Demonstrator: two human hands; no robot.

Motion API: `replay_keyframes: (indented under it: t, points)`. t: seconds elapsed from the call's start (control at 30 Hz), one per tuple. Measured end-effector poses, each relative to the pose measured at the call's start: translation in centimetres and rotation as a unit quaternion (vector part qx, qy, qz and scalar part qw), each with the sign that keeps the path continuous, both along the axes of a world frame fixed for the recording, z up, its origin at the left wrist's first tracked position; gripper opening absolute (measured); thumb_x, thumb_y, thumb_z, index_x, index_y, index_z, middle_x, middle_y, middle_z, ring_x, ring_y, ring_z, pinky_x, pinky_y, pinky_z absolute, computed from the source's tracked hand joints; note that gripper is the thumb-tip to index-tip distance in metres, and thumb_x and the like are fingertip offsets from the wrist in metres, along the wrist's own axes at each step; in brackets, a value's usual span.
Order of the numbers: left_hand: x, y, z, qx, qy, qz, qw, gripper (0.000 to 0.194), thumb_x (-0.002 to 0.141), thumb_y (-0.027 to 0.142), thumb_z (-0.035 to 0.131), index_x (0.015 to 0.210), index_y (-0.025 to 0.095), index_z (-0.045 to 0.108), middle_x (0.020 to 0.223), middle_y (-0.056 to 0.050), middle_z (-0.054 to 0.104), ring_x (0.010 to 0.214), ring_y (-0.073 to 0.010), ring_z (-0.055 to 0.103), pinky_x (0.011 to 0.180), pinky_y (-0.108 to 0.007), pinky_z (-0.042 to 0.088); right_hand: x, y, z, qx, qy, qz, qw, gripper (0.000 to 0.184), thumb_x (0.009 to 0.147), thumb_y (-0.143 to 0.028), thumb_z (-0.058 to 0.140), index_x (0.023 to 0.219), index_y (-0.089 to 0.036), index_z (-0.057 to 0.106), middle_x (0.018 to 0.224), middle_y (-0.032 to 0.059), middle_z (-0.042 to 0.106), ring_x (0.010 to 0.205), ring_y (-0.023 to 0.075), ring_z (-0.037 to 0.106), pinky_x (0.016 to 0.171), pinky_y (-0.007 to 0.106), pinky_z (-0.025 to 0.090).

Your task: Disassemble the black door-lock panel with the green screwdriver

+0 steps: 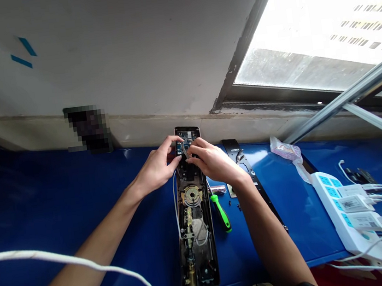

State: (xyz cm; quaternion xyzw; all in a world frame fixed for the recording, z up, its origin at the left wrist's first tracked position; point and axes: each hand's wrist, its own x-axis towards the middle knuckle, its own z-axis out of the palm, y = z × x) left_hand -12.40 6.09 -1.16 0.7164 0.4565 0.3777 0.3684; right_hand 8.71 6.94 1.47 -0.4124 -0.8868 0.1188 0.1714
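The door lock body point(195, 235) lies lengthwise on the blue surface point(81, 212), with its casing open and facing up. A circuit board point(181, 148) sits at its far end, and a round brass-coloured mechanism point(192, 195) sits mid-length. A white wire point(176, 205) runs along its left side.

My left hand point(157, 165) is curved over the far end of the lock body, fingertips at the circuit board; whether it is gripping cannot be determined. My right hand point(214, 161) is closed in a pinch on a small grey part point(187, 153) above the board.

To the right lie a green-handled screwdriver point(221, 212), small black screws point(237, 204) and a black mounting plate point(248, 173). Farther right are a plastic packet point(285, 149) and a white power strip point(342, 210) with plugged-in chargers point(353, 203).
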Motion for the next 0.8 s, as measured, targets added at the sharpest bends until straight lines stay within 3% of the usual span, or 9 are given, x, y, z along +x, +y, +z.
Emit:
replay_keyframes:
  t: [0.23,0.33,0.47,0.6,0.8]
  points:
    - [0.0,0.2,-0.3,-0.002,-0.015,-0.009,1.000,0.041,0.096,0.031,0.061,0.135,0.028,0.050,0.113,-0.005,0.079,0.105,-0.0258,0.078,0.099,-0.044,0.061,-0.2,0.1,-0.1,0.003,0.030,-0.022,0.999,0.011,0.106,-0.026,0.054,0.104,-0.020,0.062,0.095,0.0021,0.065,0.079,0.0141,0.055,0.072,0.026,0.042]
    - [-0.3,0.2,-0.3,-0.009,-0.008,-0.010,1.000,0.048,0.096,0.034,0.061,0.142,0.029,0.047,0.117,-0.006,0.078,0.107,-0.0268,0.077,0.099,-0.045,0.061,-0.2,0.2,0.2,0.011,0.054,-0.042,0.998,0.012,0.105,-0.029,0.057,0.109,-0.021,0.065,0.102,0.0031,0.069,0.081,0.0136,0.058,0.076,0.026,0.044]
    - [-0.3,-0.2,0.3,0.022,0.073,0.033,0.997,0.061,0.095,0.036,0.063,0.152,0.029,0.041,0.135,-0.009,0.071,0.113,-0.0292,0.074,0.102,-0.048,0.059,0.7,-0.2,1.4,0.015,0.061,-0.081,0.995,0.021,0.104,-0.034,0.059,0.121,-0.023,0.065,0.109,0.0042,0.072,0.078,0.0122,0.059,0.076,0.027,0.045]
    - [0.3,-0.8,0.9,0.116,0.142,0.042,0.982,0.056,0.095,0.028,0.061,0.149,0.025,0.047,0.154,-0.011,0.055,0.139,-0.0303,0.056,0.120,-0.049,0.046,2.0,-1.1,2.5,-0.030,0.005,-0.082,0.996,0.005,0.095,-0.027,0.068,0.099,-0.024,0.065,0.083,-0.0025,0.071,0.065,0.0106,0.056,0.062,0.025,0.039]
    - [1.3,-1.8,1.4,0.096,0.158,0.023,0.982,0.060,0.094,0.023,0.059,0.152,0.027,0.044,0.163,-0.011,0.042,0.152,-0.0332,0.043,0.124,-0.051,0.042,1.4,-2.1,2.4,-0.061,-0.068,-0.090,0.992,0.015,0.082,-0.015,0.069,0.091,-0.023,0.060,0.075,-0.0023,0.068,0.059,0.0106,0.053,0.057,0.026,0.031]
